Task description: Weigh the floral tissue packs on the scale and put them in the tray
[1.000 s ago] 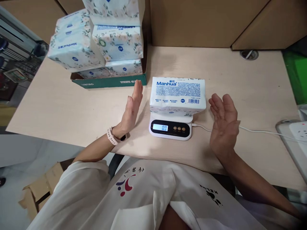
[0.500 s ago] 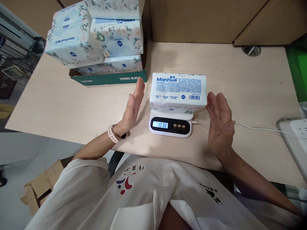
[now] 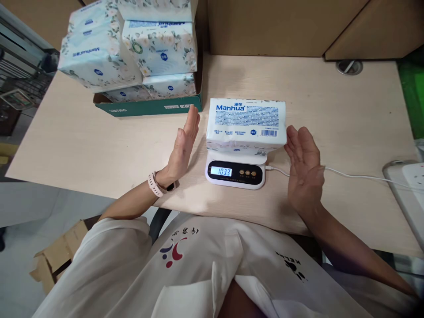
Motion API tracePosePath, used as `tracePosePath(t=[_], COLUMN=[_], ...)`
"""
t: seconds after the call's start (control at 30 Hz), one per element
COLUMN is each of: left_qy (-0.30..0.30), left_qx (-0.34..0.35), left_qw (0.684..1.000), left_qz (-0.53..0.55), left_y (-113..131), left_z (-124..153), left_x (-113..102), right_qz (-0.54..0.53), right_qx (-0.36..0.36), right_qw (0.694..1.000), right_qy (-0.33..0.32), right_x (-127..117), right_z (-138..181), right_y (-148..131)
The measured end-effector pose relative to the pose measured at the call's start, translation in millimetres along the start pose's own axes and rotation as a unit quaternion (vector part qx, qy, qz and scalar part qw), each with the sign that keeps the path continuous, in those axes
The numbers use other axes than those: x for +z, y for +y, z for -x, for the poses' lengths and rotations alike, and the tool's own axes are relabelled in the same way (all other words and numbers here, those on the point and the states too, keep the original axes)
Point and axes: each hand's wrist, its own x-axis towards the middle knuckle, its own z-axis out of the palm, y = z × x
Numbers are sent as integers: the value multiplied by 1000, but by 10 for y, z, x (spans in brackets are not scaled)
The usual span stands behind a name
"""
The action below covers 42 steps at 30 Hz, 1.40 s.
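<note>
A white and blue pack of tissues marked Manhua rests on a white digital kitchen scale, covering most of its platform. The lit display seems to read 103.3. My left hand stands to the left of the pack, fingers stretched out and apart from it. On the other side, my right hand is held upright with its palm turned inward, fingers straight, its fingertips very near the pack's right edge. Neither hand holds anything.
A green carton tray stacked with several tissue packs stands at the back left. From the scale a white cable runs right towards a power strip. Cardboard boxes line the back. An open carton lies on the floor.
The scale's reading has dropped slightly, from about 103.8 to 103.3. Both hands and the pack stay in place; the view has shifted a little.
</note>
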Motion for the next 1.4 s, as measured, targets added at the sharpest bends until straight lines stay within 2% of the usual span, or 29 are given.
tracePosePath(t=[0.27,0.57,0.87,1.17,1.27,1.4], left_qy=[41,39,7,-34,-20,29], left_qx=[-8,-10,-10,3,-6,-28], left_qw=[999,999,1000,999,1000,999], left_qz=[11,10,23,-21,-15,22], left_y=[31,93,7,-21,25,81], left_z=[-8,3,-11,12,14,7], left_x=[45,65,2,-17,11,66], right_qz=[-4,13,17,31,34,36], right_qx=[6,20,7,5,0,13], right_qw=[1000,1000,1000,999,999,999], right_qy=[1,7,-21,-31,-32,-31], right_x=[8,10,-18,-32,-29,-25], right_z=[2,5,15,22,21,28], right_y=[-7,-18,8,23,14,-19])
